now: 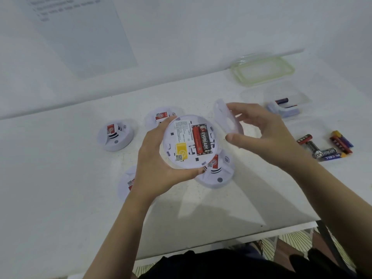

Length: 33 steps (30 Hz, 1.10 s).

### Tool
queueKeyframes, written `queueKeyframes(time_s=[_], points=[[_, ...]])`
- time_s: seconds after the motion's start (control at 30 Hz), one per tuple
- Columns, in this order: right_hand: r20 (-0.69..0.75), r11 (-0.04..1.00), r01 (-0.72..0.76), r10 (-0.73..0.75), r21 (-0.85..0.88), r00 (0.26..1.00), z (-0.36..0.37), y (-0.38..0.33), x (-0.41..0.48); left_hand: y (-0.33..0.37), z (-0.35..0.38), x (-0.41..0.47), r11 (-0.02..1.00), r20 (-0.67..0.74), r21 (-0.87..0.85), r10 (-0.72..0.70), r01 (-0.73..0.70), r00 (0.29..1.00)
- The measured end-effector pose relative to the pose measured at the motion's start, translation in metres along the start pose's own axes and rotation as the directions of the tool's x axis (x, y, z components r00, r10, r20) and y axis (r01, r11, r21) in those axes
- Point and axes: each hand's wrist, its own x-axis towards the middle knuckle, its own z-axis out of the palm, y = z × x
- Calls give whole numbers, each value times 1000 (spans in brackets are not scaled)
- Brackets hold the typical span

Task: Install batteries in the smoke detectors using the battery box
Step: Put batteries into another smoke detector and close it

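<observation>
Left grip (pixel 157 164) holds detector (pixel 187 141), right grip (pixel 267 133) cover (pixel 223 121)

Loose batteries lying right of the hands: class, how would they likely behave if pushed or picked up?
The loose batteries are smooth cylinders lying sideways on the flat table, so a push probably rolls them. They lie touching, so one nudge likely shifts the others.

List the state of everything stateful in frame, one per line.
held detector, back up, compartment open, held in left grip
installed batteries, two seated in the compartment
cover plate, off, pinched in right grip
battery box, open, a few batteries inside
lid, off, lying behind the box
loose batteries, lying on table
other detectors, four, face up on table
</observation>
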Motion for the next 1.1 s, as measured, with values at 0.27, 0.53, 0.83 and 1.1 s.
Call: queueKeyframes(time_s=[0.27, 0.53, 0.83, 1.1], points=[[248, 776, 421, -342, -469, 906, 25, -36, -8, 5, -4, 0, 999, 35, -34, 43, -42, 998], [300, 808, 383, -268, -447, 916, 29, -40, -7, 0, -13, -1, 989, 38, -56, 142, -140, 989], [310, 836, 360, -242, -414, 920, 32, -48, -8, -1, -18, 1, 977, 90, -57, 211, -206, 973], [323, 842, 362, -240, -400, 915, 35, -51, -10, 0, -20, -3, 979, 118, -113, 183, -170, 976]])
